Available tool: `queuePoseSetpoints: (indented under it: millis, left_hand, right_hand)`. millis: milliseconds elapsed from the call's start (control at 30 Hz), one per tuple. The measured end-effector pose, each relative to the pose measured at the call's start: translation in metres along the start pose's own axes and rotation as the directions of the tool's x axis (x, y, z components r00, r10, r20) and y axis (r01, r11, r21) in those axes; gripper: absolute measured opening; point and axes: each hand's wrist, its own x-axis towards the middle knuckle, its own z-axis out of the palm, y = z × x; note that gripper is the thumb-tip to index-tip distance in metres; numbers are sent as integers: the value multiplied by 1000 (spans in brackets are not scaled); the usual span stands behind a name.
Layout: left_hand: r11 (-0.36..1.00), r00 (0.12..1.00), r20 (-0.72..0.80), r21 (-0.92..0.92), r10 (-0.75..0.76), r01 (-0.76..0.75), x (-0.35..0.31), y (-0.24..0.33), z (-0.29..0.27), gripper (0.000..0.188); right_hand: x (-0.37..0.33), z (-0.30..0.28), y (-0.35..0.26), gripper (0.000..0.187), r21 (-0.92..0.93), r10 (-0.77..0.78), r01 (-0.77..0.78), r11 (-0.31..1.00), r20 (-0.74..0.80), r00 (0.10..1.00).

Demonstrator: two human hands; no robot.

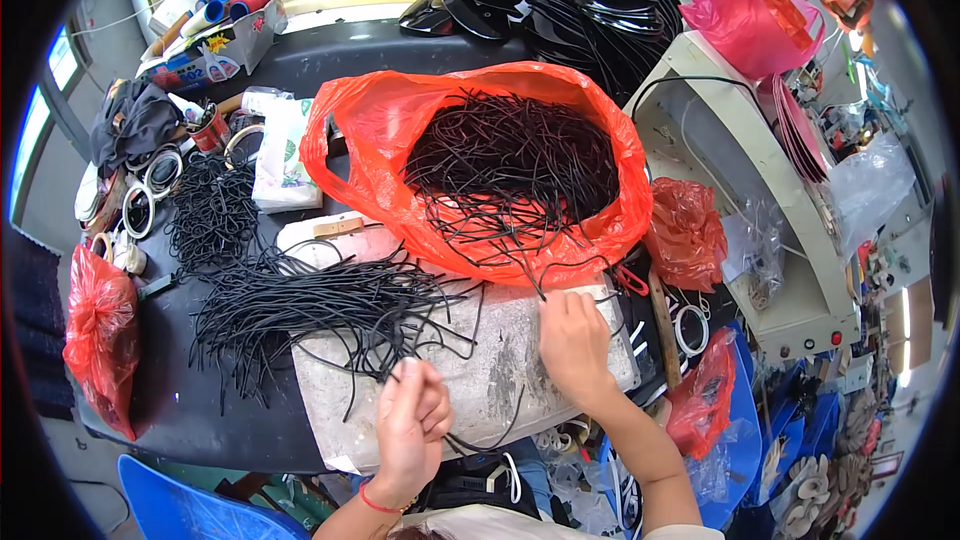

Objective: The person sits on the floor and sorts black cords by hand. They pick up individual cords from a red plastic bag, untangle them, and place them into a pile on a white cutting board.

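Observation:
Black cords fill an open red plastic bag, and several strands spill over its near rim. My right hand is closed at that rim, its fingertips pinching a black cord that runs up toward the bag. Lower and to the left, my left hand is closed with thumb and fingers pressed together on a black cord. One strand curves out beside it across the pale worn board. A spread bundle of black cords lies just beyond my left hand, partly on the board.
Another tangle of black cords sits at left, by white rings and a tissue pack. A tied red bag stands at the left edge. Glossy black pieces are heaped at the back. A beige machine stands at right.

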Motion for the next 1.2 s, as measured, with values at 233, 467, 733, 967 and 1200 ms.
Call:
queuePoseSetpoints:
  millis: [233,467,733,967,1200]
  left_hand:
    - [930,946,46,204,-321,306,27,-11,29,27]
    - [946,997,50,323,-55,36,7,-10,17,33]
    - [996,999,-8,76,-53,54,27,-13,8,30]
    - [938,986,11,308,164,-159,16,-16,16,31]
    - [902,967,97,347,237,-257,26,-54,6,30]
  right_hand:
    - [-29,-71,-50,7,326,-264,208,922,138,955]
    - [11,-32,16,9,262,-183,180,948,-10,983]
    - [-12,-43,-15,32,777,-100,-228,587,348,932]
    - [-24,-17,-25,22,755,61,-362,546,395,917]
    - [4,-38,-59,31,718,-15,-112,687,169,986]
